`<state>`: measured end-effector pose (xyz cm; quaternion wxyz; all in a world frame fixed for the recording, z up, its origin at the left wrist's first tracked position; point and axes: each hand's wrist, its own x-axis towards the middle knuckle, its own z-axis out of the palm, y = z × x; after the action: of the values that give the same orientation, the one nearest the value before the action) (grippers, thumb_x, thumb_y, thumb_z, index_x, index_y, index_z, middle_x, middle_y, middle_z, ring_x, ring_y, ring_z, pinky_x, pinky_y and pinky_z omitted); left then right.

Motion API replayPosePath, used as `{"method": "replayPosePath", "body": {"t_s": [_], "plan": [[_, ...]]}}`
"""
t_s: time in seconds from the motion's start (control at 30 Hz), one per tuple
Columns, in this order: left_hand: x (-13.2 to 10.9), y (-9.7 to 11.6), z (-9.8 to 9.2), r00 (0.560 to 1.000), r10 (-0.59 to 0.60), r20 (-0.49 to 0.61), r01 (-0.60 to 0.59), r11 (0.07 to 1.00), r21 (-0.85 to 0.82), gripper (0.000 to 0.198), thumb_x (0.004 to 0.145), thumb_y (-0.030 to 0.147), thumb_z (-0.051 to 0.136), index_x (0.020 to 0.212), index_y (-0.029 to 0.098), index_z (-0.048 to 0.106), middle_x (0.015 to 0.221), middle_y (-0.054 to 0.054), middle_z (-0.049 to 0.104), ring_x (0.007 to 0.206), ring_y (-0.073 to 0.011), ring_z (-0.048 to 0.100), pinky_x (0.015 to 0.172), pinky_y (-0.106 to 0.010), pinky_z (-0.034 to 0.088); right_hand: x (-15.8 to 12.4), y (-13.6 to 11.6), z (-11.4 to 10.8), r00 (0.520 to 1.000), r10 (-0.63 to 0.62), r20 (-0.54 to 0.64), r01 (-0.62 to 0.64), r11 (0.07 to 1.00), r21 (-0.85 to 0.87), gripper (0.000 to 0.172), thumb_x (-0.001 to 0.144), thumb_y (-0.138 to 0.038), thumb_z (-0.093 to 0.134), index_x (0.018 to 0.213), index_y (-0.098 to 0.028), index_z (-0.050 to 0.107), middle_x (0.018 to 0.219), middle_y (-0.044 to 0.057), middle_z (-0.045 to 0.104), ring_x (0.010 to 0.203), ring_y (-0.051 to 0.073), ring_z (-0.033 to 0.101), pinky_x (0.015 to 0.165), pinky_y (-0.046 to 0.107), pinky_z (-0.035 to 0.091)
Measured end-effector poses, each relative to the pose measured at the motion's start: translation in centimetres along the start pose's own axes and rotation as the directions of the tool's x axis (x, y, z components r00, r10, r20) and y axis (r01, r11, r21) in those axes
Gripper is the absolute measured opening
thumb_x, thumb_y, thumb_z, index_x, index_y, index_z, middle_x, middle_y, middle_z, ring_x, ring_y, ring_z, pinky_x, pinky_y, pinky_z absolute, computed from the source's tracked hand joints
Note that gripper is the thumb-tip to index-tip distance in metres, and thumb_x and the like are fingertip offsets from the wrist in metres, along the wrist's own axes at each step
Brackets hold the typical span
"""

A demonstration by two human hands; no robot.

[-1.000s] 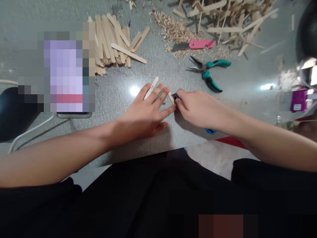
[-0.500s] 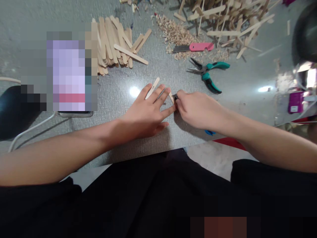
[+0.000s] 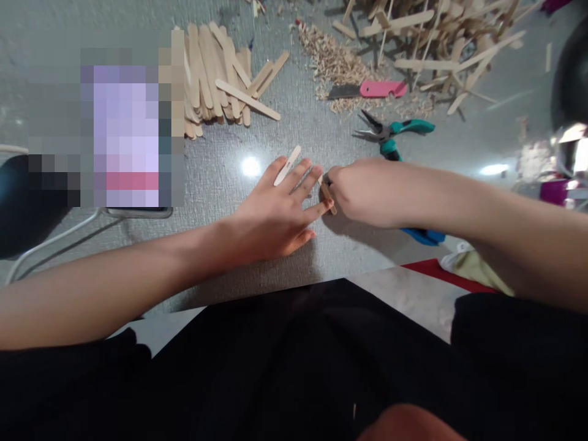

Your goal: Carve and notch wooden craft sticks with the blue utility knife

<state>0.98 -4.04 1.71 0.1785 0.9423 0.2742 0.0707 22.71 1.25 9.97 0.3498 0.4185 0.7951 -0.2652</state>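
Observation:
My left hand (image 3: 280, 211) lies palm down with its fingers spread. Between its index and middle fingers a pale craft stick (image 3: 288, 164) pokes out. Its fingertips rest against a second wooden stick (image 3: 327, 195), which slants beside my right hand. My right hand (image 3: 361, 191) is closed, knuckles up, touching or almost touching that second stick. A small dark tip shows at its fingers; the rest of what it holds is hidden. Below the right wrist a blue object (image 3: 425, 236) shows in part.
Craft sticks (image 3: 206, 79) lie piled at the back left, near a blurred phone (image 3: 126, 131) with a white cable. Behind my hands are wood shavings (image 3: 328, 52), a pink-handled knife (image 3: 383, 89), teal-handled pliers (image 3: 390, 131) and a heap of stick pieces (image 3: 441, 49).
My right forearm has swung up and the hand has turned, covering part of the pliers' handle. More of the second stick and the blue object shows. My left hand stays spread.

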Motion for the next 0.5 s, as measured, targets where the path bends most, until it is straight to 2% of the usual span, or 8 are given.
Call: {"method": "replayPosePath", "body": {"t_s": [0.07, 0.13, 0.2, 0.3, 0.4, 0.5], "plan": [[0.0, 0.0, -0.1, 1.0, -0.006, 0.016, 0.006, 1.0, 0.003, 0.069, 0.11, 0.038, 0.081, 0.176, 0.025, 0.068, 0.194, -0.023, 0.048, 0.183, -0.0537, 0.043, 0.146, -0.082, 0.036, -0.1, 0.6, -0.7, 0.995, 0.055, 0.078, -0.055, 0.998, -0.007, 0.031, 0.109, -0.016, 0.057, 0.08, -0.023, 0.065, 0.078, 0.009, 0.07, 0.065, 0.022, 0.054, 0.069, 0.041, 0.034], [0.0, 0.0, -0.2, 0.999, -0.017, 0.034, 0.017, 1.0, 0.012, 0.069, 0.112, 0.041, 0.08, 0.178, 0.026, 0.066, 0.195, -0.021, 0.047, 0.183, -0.0524, 0.042, 0.146, -0.081, 0.036, -0.2, 1.5, -1.1, 0.98, 0.136, 0.148, -0.156, 0.978, 0.135, 0.033, 0.119, -0.03, 0.048, 0.095, -0.023, 0.07, 0.082, 0.009, 0.076, 0.065, 0.023, 0.062, 0.068, 0.041, 0.039], [-0.1, 0.0, -0.6, 0.999, -0.017, 0.052, 0.016, 0.999, 0.036, 0.066, 0.117, 0.044, 0.074, 0.179, 0.027, 0.064, 0.196, -0.021, 0.046, 0.185, -0.0513, 0.04, 0.147, -0.081, 0.036, -0.3, 2.5, -0.9, 0.973, 0.182, 0.142, -0.212, 0.947, 0.241, 0.037, 0.122, -0.047, 0.047, 0.107, -0.025, 0.072, 0.083, 0.007, 0.079, 0.065, 0.025, 0.067, 0.067, 0.041, 0.042], [-0.3, 0.1, -1.2, 0.997, 0.002, 0.076, -0.007, 0.998, 0.059, 0.06, 0.123, 0.042, 0.062, 0.18, 0.024, 0.062, 0.195, -0.024, 0.045, 0.185, -0.0508, 0.039, 0.148, -0.078, 0.035, -0.3, 3.7, 0.2, 0.968, 0.245, -0.05, -0.228, 0.947, 0.226, 0.048, 0.117, -0.069, 0.057, 0.102, -0.027, 0.074, 0.082, 0.008, 0.078, 0.07, 0.029, 0.069, 0.069, 0.041, 0.041], [-0.3, 0.1, -1.6, 0.996, 0.002, 0.092, -0.006, 0.999, 0.043, 0.058, 0.124, 0.04, 0.059, 0.179, 0.024, 0.062, 0.196, -0.021, 0.046, 0.186, -0.049, 0.039, 0.151, -0.074, 0.034, -0.4, 3.9, 1.3, 0.938, 0.265, -0.223, -0.225, 0.955, 0.192, 0.054, 0.116, -0.074, 0.059, 0.098, -0.026, 0.075, 0.09, 0.014, 0.079, 0.083, 0.034, 0.071, 0.072, 0.042, 0.037], [-0.2, 0.1, -1.5, 0.996, 0.001, 0.087, -0.004, 0.999, 0.034, 0.055, 0.123, 0.043, 0.063, 0.175, 0.023, 0.068, 0.195, -0.023, 0.046, 0.185, -0.0513, 0.04, 0.149, -0.078, 0.036, -0.7, 3.4, 2.0, 0.887, 0.338, -0.316, -0.287, 0.937, 0.198, 0.058, 0.118, -0.075, 0.055, 0.114, -0.022, 0.079, 0.105, 0.02, 0.083, 0.097, 0.042, 0.074, 0.072, 0.043, 0.031]]}}
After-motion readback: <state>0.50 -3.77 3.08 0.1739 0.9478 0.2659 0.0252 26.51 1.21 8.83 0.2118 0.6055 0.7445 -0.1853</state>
